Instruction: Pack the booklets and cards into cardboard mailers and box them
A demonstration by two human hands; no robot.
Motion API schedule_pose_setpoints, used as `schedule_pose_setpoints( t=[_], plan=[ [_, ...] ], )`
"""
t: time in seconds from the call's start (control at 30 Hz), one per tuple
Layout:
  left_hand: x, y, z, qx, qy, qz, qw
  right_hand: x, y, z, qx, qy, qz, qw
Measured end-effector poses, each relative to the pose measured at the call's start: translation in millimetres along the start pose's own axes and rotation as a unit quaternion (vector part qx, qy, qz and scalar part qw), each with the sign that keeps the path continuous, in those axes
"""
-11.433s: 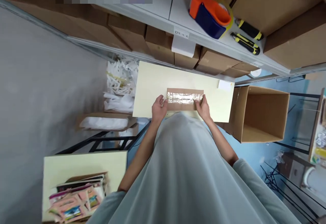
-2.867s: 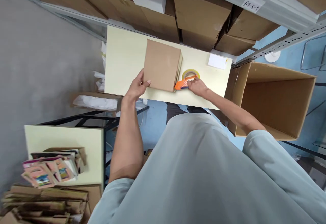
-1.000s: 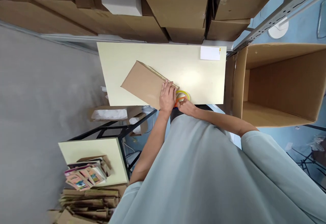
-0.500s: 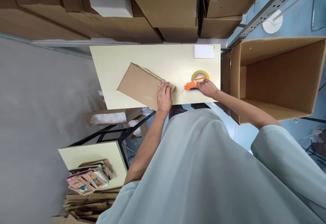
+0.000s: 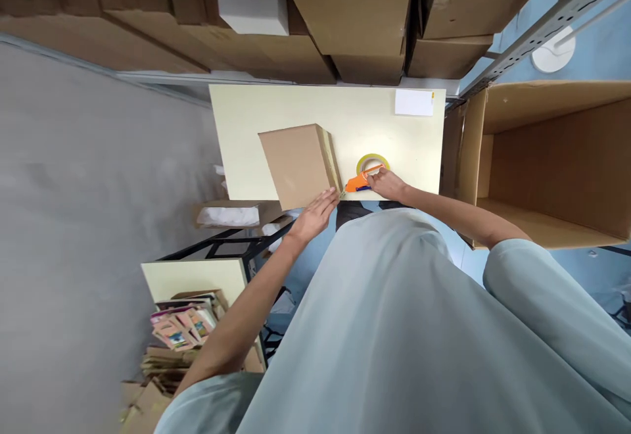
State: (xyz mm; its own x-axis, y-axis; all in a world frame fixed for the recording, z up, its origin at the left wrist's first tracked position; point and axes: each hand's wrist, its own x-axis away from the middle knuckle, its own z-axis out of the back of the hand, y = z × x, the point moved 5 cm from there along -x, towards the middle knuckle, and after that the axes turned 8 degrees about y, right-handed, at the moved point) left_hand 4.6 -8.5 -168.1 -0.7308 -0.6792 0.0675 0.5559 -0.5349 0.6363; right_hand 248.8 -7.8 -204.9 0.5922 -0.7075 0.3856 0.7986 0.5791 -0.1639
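Observation:
A closed cardboard box (image 5: 298, 163) lies on the cream table (image 5: 419, 151), its taped side turned to the right. My left hand (image 5: 317, 214) rests at the box's near right corner, fingers stretched out flat along it. In my right hand (image 5: 388, 184) is an orange tape dispenser (image 5: 358, 182), gripped by its handle. The dispenser carries a yellow-rimmed roll of tape (image 5: 373, 158). Its front end is close to the box's near right corner, by the left fingertips. Whether a strip of tape joins the two there is too small to tell.
A white paper slip (image 5: 414, 102) lies at the table's back right. Behind the table stands a shelf of cardboard boxes (image 5: 365, 20). To the right is a large open carton (image 5: 552, 164). A lower table with stacked booklets (image 5: 185, 325) stands at the left.
The box has been turned so its taped side faces right. My left hand has slid to its near corner and flattened. The tape dispenser has come closer to the box and the near edge.

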Motion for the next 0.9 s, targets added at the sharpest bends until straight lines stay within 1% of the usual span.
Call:
schedule_pose_setpoints(
  t=[0.03, 0.07, 0.1, 0.13, 0.2, 0.23, 0.27, 0.3, 0.33, 0.37, 0.4, 0.43, 0.47, 0.53, 0.67, 0.73, 0.77, 0.8, 0.83, 0.9],
  plan=[
    [9, 3, 5.1, -0.004, -0.004, 0.004, 1.0, -2, -9, -1, -0.004, 0.005, 0.006, 1.0],
    [12, 5, 10.8, -0.012, 0.004, 0.012, 1.0, -5, -16, -1, -0.011, 0.011, 0.011, 1.0],
    [10, 7, 16.8, -0.023, 0.026, 0.025, 0.999, -8, -23, -2, -0.019, 0.014, 0.014, 1.0],
    [1, 8, 23.3, -0.035, 0.063, 0.046, 0.996, -10, -27, -3, -0.028, 0.016, 0.016, 0.999],
    [-34, 1, 35.1, -0.061, 0.167, 0.106, 0.978, -15, -32, -4, -0.039, 0.014, 0.016, 0.999],
    [-55, -8, 39.6, -0.075, 0.228, 0.153, 0.959, -16, -32, -6, -0.039, 0.011, 0.017, 0.999],
    [-78, -17, 41.1, -0.083, 0.277, 0.194, 0.937, -16, -31, -7, -0.037, 0.008, 0.018, 0.999],
    [-100, -27, 39.2, -0.084, 0.305, 0.225, 0.922, -16, -30, -7, -0.034, 0.005, 0.019, 0.999],
    [-119, -36, 35.0, -0.079, 0.321, 0.25, 0.91, -16, -28, -8, -0.03, 0.004, 0.019, 0.999],
    [-134, -45, 29.2, -0.07, 0.326, 0.274, 0.902, -16, -26, -8, -0.027, 0.005, 0.021, 0.999],
    [-144, -51, 22.0, -0.06, 0.316, 0.294, 0.9, -16, -25, -8, -0.025, 0.008, 0.024, 0.999],
    [-149, -55, 14.7, -0.046, 0.301, 0.302, 0.903, -16, -25, -8, -0.026, 0.012, 0.03, 0.999],
    [-149, -57, 8.1, -0.03, 0.283, 0.304, 0.909, -18, -27, -7, -0.028, 0.017, 0.037, 0.999],
    [-140, -53, -1.1, -0.001, 0.252, 0.284, 0.925, -22, -35, -6, -0.035, 0.023, 0.054, 0.998],
    [-115, -40, -6.4, 0.019, 0.219, 0.209, 0.953, -31, -57, -3, -0.036, 0.021, 0.091, 0.995],
    [-110, -39, -8.6, 0.013, 0.201, 0.192, 0.961, -27, -55, -4, -0.039, 0.022, 0.099, 0.994],
    [-108, -41, -10.3, 0.008, 0.192, 0.192, 0.963, -21, -48, -5, -0.045, 0.022, 0.094, 0.994],
    [-108, -43, -12.2, 0.001, 0.182, 0.194, 0.964, -13, -34, -7, -0.054, 0.02, 0.081, 0.995],
    [-108, -45, -14.1, -0.006, 0.175, 0.197, 0.964, -2, -15, -9, -0.064, 0.017, 0.061, 0.996],
    [-108, -47, -17.8, -0.015, 0.17, 0.193, 0.966, 22, 34, -13, -0.082, 0.005, 0.003, 0.997]
  ],
)
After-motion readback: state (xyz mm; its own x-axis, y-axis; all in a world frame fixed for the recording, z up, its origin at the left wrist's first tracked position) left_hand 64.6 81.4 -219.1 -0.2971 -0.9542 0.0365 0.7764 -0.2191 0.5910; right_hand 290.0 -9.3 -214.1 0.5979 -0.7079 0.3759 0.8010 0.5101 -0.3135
